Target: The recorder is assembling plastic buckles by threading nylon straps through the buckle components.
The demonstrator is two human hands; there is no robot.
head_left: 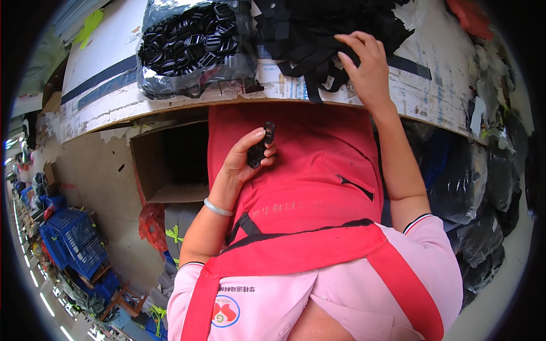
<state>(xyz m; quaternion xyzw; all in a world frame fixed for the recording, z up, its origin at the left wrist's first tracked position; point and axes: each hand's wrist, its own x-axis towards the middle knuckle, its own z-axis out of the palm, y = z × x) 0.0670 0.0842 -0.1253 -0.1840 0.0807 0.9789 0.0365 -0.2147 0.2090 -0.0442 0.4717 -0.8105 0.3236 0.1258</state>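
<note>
My left hand (234,159) is closed around a few black plastic buckles (257,152), held in front of the red apron (296,148). How many lie within the grip is partly hidden by the fingers. At the far right of the tabletop, my right hand (368,71) is over a heap of black webbing straps (318,42). Its thumb and fingers are curved and apart, with no strap visibly gripped between them. Left of the straps sits a clear plastic bag (149,82) opened over a pile of black buckles (190,42).
The worn, cardboard-covered table (114,96) has a curved front edge near me. Below it on the left stands an open cardboard box (170,153) beside a red plastic bag (152,227). Blue crates (74,238) stand farther left. Dark plastic-wrapped bundles (463,182) crowd the right side.
</note>
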